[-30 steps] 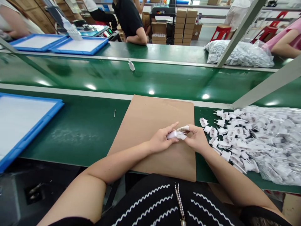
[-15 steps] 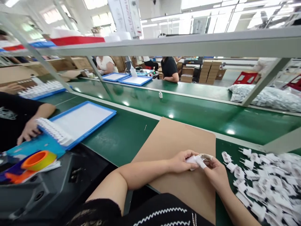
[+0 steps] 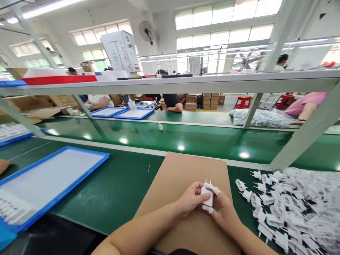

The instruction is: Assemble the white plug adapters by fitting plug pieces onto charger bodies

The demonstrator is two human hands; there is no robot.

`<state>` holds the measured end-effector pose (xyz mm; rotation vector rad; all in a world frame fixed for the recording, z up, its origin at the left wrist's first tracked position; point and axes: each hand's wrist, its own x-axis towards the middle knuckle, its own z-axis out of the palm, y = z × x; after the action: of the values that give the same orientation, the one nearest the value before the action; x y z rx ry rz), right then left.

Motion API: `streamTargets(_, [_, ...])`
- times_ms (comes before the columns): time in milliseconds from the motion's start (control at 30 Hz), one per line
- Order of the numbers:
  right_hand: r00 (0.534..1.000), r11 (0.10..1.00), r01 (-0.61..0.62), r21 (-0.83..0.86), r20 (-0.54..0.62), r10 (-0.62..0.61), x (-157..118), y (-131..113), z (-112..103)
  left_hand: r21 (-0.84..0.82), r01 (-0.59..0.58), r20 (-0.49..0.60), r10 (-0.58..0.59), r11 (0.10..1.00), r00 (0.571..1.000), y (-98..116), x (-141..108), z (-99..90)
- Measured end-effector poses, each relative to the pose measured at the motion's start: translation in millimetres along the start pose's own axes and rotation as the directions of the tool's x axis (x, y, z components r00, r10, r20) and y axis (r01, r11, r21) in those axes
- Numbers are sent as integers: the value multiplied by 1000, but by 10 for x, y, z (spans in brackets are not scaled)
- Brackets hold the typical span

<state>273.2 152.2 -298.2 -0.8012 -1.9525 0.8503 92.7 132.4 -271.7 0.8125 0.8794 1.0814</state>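
A white plug adapter [image 3: 207, 197] with two thin pins pointing up is held over the brown cardboard sheet [image 3: 183, 173]. My left hand [image 3: 193, 199] grips it from the left, thumb across its face. On the other side, my right hand [image 3: 221, 205] closes on the same adapter, with white covers on its thumb and a finger. To the right of the cardboard lies a heap of white plug pieces [image 3: 285, 209], many with their pins showing.
A blue-rimmed tray [image 3: 87, 153] with a row of white pieces stands at the left. Beyond the bench runs a green belt [image 3: 138, 136] carrying one white adapter [image 3: 160, 126]. Shelf posts [image 3: 300, 131] rise ahead; co-workers sit beyond.
My view has turned up and to the right. Both hands have brought the adapter upright, its pins now showing at the top. The co-worker at the left has mostly left the view.
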Motion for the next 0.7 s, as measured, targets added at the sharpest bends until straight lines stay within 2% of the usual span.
streamTargets(100, [997, 998, 67, -20, -23, -67, -13, -33, -28, 23, -19, 34, 18, 1000, 999, 19, -22, 21])
streamTargets(233, [996, 997, 66, -29, -52, -68, -30, -28, -55, 42, -47, 80, 44, 998, 996, 12, -25, 38])
streamTargets(367, [998, 998, 53, -22, -41, -54, 4, -33, -62, 38, -40, 30, 39, 998, 999, 1, -2, 32])
streamTargets(500, [997, 998, 56, 41, -64, -53, 34, -189, -90, 67, -21, 25, 20, 997, 999, 4, -49, 33])
streamTargets(633, [994, 989, 18, 145, -112, -2, -49, -379, -21, 219, 8, -46, 2, 976, 999, -82, -201, 18])
streamTargets(700, [990, 985, -25, 171, -129, 48, -43, -373, 43, 308, -21, -130, 64, 951, 989, -105, -225, -31])
